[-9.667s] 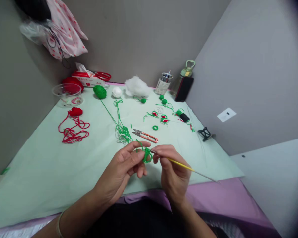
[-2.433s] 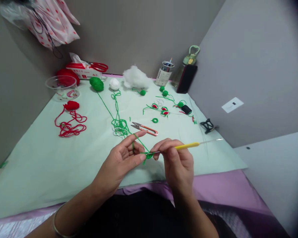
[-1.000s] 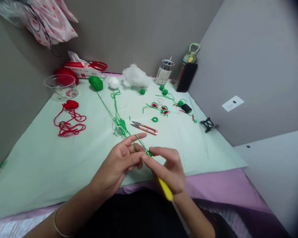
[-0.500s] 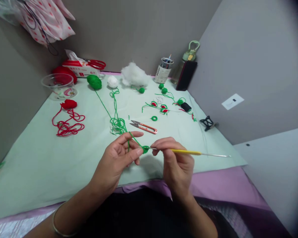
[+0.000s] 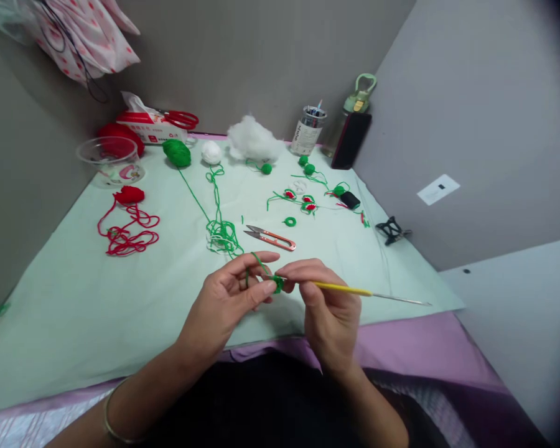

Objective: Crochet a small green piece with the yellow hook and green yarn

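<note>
Between thumb and fingers, my left hand (image 5: 233, 289) pinches a small green crochet piece (image 5: 278, 284), with green yarn running over its raised index finger. My right hand (image 5: 329, 305) grips a yellow-handled crochet hook (image 5: 345, 289), its metal front end at the green piece. The hook's tip is too small to make out clearly. Behind my hands lie orange thread snips (image 5: 271, 238) and a small green ring (image 5: 290, 221). A tangle of green and white yarn (image 5: 221, 236) rests beyond my left hand, linked to a green yarn ball (image 5: 177, 153).
Red yarn (image 5: 130, 227) and a clear plastic tub (image 5: 109, 163) are at the left. Along the back stand a tissue box (image 5: 152, 129), white stuffing (image 5: 252, 140), a pen jar (image 5: 307, 132) and a phone (image 5: 351, 141). Small red-and-green pieces (image 5: 308, 206) lie right of centre.
Both hands have come closer together; my left hand moved slightly right, my right slightly left. The hook has shifted left, and the green piece is more covered by fingers.
</note>
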`<action>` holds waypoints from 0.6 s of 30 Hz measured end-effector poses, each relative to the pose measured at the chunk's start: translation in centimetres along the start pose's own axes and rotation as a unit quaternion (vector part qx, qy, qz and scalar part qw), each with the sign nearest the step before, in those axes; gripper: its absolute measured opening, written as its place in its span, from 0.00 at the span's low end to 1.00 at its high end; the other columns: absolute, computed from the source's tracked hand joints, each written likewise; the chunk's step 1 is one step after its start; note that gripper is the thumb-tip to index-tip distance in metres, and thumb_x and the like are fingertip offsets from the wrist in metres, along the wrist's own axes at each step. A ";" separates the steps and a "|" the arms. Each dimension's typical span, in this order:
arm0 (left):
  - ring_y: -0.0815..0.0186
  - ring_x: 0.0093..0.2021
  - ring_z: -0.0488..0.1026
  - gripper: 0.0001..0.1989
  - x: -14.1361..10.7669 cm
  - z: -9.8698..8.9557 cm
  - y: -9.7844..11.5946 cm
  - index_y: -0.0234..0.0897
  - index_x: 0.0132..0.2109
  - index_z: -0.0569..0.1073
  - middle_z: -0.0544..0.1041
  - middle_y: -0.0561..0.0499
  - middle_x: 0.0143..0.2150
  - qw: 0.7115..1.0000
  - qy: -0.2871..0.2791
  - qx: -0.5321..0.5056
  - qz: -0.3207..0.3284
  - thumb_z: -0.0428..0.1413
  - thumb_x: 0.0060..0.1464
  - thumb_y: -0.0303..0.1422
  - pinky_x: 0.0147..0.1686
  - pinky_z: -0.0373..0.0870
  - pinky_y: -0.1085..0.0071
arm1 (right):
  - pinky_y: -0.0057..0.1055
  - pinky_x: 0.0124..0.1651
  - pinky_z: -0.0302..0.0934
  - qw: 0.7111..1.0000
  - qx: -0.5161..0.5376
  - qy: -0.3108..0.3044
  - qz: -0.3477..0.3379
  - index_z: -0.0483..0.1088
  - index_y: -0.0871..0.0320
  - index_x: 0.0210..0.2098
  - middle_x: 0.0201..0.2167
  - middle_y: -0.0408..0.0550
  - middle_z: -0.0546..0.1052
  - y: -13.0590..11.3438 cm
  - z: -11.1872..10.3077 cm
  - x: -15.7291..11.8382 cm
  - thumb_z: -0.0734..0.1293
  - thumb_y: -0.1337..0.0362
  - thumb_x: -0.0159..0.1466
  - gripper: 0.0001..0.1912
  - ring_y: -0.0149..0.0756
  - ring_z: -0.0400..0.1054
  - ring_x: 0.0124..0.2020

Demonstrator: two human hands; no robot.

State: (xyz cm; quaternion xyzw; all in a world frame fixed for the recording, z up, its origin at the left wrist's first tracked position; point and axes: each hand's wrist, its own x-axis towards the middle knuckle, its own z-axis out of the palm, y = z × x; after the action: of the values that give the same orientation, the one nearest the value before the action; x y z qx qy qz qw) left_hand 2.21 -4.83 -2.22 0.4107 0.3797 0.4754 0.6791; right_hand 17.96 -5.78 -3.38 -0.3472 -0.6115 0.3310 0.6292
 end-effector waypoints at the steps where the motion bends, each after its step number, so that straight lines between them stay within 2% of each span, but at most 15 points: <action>1: 0.75 0.32 0.71 0.15 0.1 0.1 0.0 0.47 0.50 0.82 0.75 0.55 0.34 1.000 0.007 -0.011 0.003 0.68 0.54 0.33 0.30 0.66 0.81 | 0.34 0.41 0.72 0.999 -0.037 -0.008 -0.015 0.79 0.51 0.46 0.39 0.47 0.80 0.0 0.0 -0.2 0.65 0.70 0.71 0.12 0.36 0.75 0.41; 3: 0.76 0.30 0.69 0.17 0.1 0.3 -0.1 0.47 0.51 0.82 0.75 0.56 0.33 0.999 0.018 -0.043 0.000 0.69 0.53 0.32 0.28 0.65 0.82 | 0.35 0.42 0.73 0.987 -0.143 -0.015 -0.074 0.78 0.49 0.50 0.43 0.48 0.79 0.2 -0.1 -0.8 0.67 0.72 0.69 0.16 0.36 0.75 0.43; 5: 0.78 0.26 0.65 0.18 0.2 0.5 0.0 0.45 0.51 0.82 0.74 0.56 0.31 0.996 0.013 -0.089 -0.029 0.69 0.52 0.32 0.26 0.63 0.83 | 0.35 0.42 0.74 0.959 -0.240 -0.015 -0.150 0.76 0.48 0.55 0.48 0.49 0.78 0.4 -0.2 -1.2 0.69 0.74 0.66 0.21 0.38 0.75 0.45; 7: 0.80 0.23 0.59 0.17 0.2 0.5 0.1 0.41 0.51 0.83 0.70 0.57 0.27 0.988 -0.004 -0.133 -0.077 0.69 0.53 0.33 0.29 0.66 0.82 | 0.35 0.42 0.74 0.951 -0.256 -0.019 -0.175 0.76 0.49 0.56 0.49 0.50 0.78 0.5 -0.4 -1.2 0.69 0.75 0.65 0.22 0.38 0.75 0.46; 10: 0.80 0.23 0.56 0.15 0.3 0.3 0.4 0.38 0.49 0.83 0.64 0.59 0.24 0.979 -0.004 -0.168 -0.112 0.68 0.54 0.32 0.37 0.72 0.78 | 0.34 0.40 0.71 0.987 -0.136 0.014 -0.088 0.79 0.52 0.48 0.40 0.47 0.79 0.2 -0.7 -0.5 0.66 0.73 0.69 0.14 0.35 0.74 0.39; 12: 0.79 0.24 0.59 0.13 0.3 0.3 0.5 0.39 0.48 0.84 0.65 0.59 0.26 0.984 0.014 -0.153 -0.091 0.67 0.54 0.32 0.40 0.73 0.76 | 0.33 0.35 0.69 0.999 -0.027 0.040 -0.021 0.79 0.53 0.43 0.35 0.46 0.78 0.1 -0.7 0.0 0.64 0.70 0.71 0.11 0.32 0.72 0.33; 14: 0.77 0.28 0.64 0.12 0.2 0.4 0.4 0.42 0.47 0.84 0.70 0.57 0.29 0.993 0.031 -0.108 -0.047 0.68 0.54 0.32 0.41 0.71 0.77 | 0.32 0.32 0.66 0.997 0.053 0.049 0.024 0.79 0.54 0.41 0.34 0.46 0.77 0.2 -0.6 0.3 0.65 0.66 0.71 0.09 0.31 0.69 0.29; 16: 0.74 0.33 0.69 0.13 0.1 0.6 0.1 0.46 0.48 0.84 0.74 0.56 0.33 0.998 0.037 -0.059 -0.005 0.67 0.55 0.31 0.42 0.70 0.78 | 0.33 0.34 0.67 0.997 0.061 0.039 0.035 0.79 0.53 0.41 0.35 0.47 0.78 0.3 -0.3 0.3 0.66 0.66 0.71 0.09 0.33 0.71 0.31; 18: 0.72 0.38 0.72 0.14 0.0 0.7 -0.1 0.49 0.49 0.83 0.76 0.56 0.35 0.999 0.029 -0.027 0.019 0.67 0.55 0.31 0.43 0.69 0.78 | 0.35 0.38 0.68 0.999 0.013 0.032 0.013 0.80 0.52 0.42 0.37 0.48 0.79 0.3 -0.1 0.2 0.66 0.67 0.70 0.09 0.36 0.73 0.38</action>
State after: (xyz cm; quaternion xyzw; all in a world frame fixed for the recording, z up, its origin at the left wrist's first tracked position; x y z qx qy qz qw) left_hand 2.91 -4.99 -2.01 0.3855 0.3785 0.5098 0.6695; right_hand 18.02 -5.46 -3.54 -0.3575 -0.5820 0.3360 0.6485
